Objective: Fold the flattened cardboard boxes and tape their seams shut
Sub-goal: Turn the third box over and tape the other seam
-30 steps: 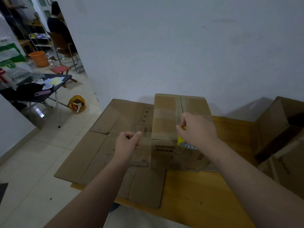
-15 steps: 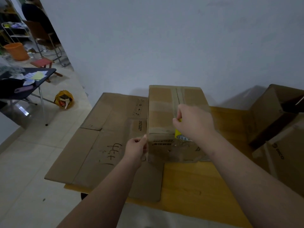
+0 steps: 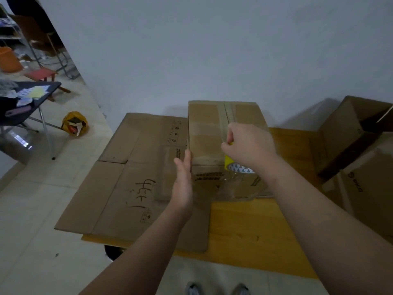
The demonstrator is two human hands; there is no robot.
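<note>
A folded cardboard box (image 3: 205, 135) stands on the wooden table (image 3: 244, 226), its top seam covered by tape. My right hand (image 3: 248, 145) grips a tape roll with a yellow core (image 3: 236, 167) at the box's near top edge. My left hand (image 3: 184, 179) lies flat with straight fingers against the box's left side. A flattened cardboard box (image 3: 127, 177) with black handwriting lies to the left, hanging over the table's edge.
More brown boxes (image 3: 361, 145) crowd the right side of the table. A white wall stands close behind. On the floor at left are a yellow bag (image 3: 74, 123), a dark folding table (image 3: 27, 99) and an orange bucket (image 3: 7, 59).
My left hand has uncurled from a loose fist and moved right, now pressing flat against the box's left side. The right hand has stayed on the tape roll at the top edge.
</note>
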